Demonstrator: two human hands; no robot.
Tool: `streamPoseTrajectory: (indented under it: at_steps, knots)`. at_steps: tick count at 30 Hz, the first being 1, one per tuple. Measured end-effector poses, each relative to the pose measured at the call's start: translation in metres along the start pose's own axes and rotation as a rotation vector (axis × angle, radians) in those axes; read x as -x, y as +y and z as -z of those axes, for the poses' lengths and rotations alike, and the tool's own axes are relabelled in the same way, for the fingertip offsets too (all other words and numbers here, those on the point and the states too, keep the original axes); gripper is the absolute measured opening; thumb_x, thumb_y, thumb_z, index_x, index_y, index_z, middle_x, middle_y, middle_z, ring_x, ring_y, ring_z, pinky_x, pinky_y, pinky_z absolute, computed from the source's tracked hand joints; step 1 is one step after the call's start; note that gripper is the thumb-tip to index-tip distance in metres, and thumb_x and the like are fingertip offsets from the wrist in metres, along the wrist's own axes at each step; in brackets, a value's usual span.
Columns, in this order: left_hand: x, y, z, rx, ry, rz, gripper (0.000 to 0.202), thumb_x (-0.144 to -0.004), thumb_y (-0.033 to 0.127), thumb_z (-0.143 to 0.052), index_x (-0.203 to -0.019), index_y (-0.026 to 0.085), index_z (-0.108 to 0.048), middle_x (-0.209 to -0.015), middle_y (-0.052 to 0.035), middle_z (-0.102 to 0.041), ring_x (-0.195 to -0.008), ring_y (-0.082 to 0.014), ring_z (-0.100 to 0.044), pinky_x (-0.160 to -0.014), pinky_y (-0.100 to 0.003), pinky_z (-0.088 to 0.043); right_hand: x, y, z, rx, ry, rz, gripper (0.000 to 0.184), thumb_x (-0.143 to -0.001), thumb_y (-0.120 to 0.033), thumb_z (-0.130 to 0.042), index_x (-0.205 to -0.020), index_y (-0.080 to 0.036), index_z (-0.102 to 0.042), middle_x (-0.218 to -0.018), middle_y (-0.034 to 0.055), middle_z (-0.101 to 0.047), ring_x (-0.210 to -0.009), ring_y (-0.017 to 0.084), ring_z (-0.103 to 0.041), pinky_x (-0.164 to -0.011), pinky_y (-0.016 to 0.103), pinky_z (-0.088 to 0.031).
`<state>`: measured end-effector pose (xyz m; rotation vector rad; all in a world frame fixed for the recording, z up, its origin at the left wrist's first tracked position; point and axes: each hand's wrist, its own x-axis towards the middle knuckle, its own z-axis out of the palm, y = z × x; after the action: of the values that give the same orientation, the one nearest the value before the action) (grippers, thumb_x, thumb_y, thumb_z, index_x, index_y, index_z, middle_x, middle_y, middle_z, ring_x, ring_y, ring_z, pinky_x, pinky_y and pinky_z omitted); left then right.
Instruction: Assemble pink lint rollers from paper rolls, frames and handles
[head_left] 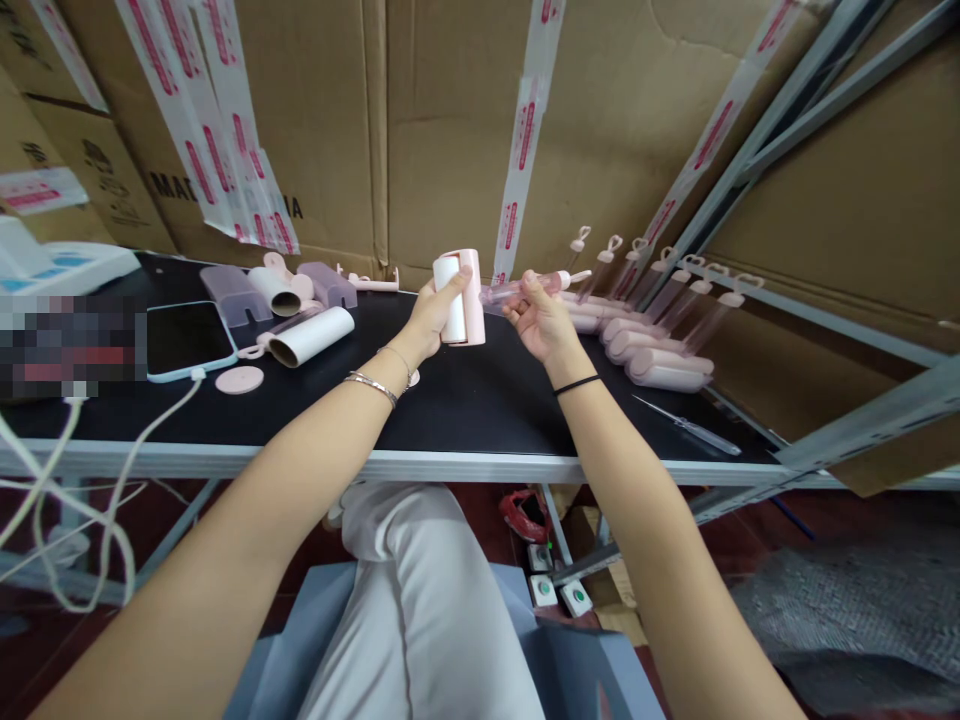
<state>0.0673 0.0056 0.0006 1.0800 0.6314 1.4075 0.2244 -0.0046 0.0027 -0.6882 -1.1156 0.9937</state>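
Note:
My left hand (pixel 433 318) is closed round a lint roller head (pixel 471 300), a white paper roll set in a pale pink holder, held upright over the black table. In my right hand (pixel 544 318), fingers pinch a clear pink handle (pixel 510 292) with a pink loop (pixel 579 276) at its outer end. The handle's inner end points at the side of the roller head; whether the two touch I cannot tell. Right of this hand lie several lint rollers (pixel 667 368) in a row, their clear handles slanting up and back.
Left on the black table (pixel 480 410) are loose white rolls (pixel 319 337), purple clear covers (pixel 234 292), a pink disc (pixel 240 380) and a cabled phone (pixel 189 338). A screwdriver (pixel 694 427) lies front right. Cardboard (pixel 442 130) stands behind; a metal frame (pixel 862 410) is at right.

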Motion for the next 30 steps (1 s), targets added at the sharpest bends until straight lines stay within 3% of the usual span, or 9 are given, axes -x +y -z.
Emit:
streamPoseTrajectory:
  at_steps: [6, 16, 30]
  knots:
    - [0.0, 0.0, 0.001, 0.028, -0.013, 0.004, 0.053, -0.061, 0.057, -0.077, -0.09, 0.017, -0.057, -0.069, -0.0013, -0.065, -0.07, -0.0154, -0.065, -0.074, -0.029, -0.051, 0.007, -0.007, -0.004, -0.013, -0.051, 0.057, 0.038, -0.068, -0.044, -0.077, -0.078, -0.025, -0.046, -0.068, -0.0093, -0.054, -0.059, 0.006, -0.056, -0.067, 0.022, -0.055]
    - [-0.003, -0.001, 0.004, 0.017, 0.023, -0.028, 0.051, -0.062, 0.054, -0.077, -0.092, 0.019, -0.057, -0.069, -0.0002, -0.064, -0.069, -0.0148, -0.064, -0.072, -0.027, -0.051, 0.013, -0.008, -0.016, 0.022, 0.011, 0.076, 0.039, -0.066, -0.039, -0.079, -0.083, -0.026, -0.046, -0.073, -0.0099, -0.057, -0.057, 0.005, -0.057, -0.069, 0.023, -0.057]
    - [0.002, 0.001, -0.003, -0.025, 0.039, -0.093, 0.048, -0.063, 0.051, -0.078, -0.092, 0.019, -0.058, -0.073, -0.0006, -0.066, -0.072, -0.0148, -0.065, -0.072, -0.026, -0.051, 0.019, -0.004, -0.018, 0.03, -0.015, 0.077, 0.036, -0.07, -0.043, -0.074, -0.085, -0.027, -0.045, -0.086, -0.0068, -0.062, -0.065, 0.007, -0.058, -0.07, 0.025, -0.057]
